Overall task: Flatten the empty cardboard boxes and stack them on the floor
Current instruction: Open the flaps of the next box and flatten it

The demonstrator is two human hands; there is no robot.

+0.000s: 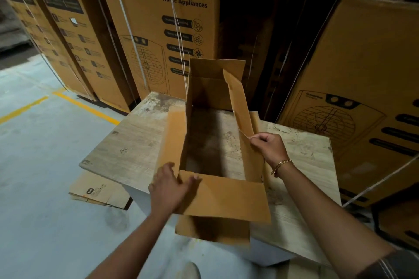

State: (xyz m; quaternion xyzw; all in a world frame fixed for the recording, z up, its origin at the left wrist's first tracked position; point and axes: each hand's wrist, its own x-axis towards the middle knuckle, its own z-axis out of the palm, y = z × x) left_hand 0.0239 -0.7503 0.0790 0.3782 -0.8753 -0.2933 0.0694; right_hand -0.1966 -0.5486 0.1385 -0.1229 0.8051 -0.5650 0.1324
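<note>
Head view: both hands' grips clench the open box (217,142), left hand (169,188) and right hand (269,146), before cartons (167,29) printed "Crompton Home Appliances".

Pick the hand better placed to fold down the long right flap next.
Right hand: it already pinches the open brown cardboard box's long right flap. Left hand holds the near flap.

A worn, stained wooden bench (136,142) stood on the grey floor (45,165). Yellow floor lines (86,106) ran past its far left corner. Tall strapped Crompton cartons (172,18) rose behind its far edge, perhaps holding air coolers, judging by the printed drawing.
</note>
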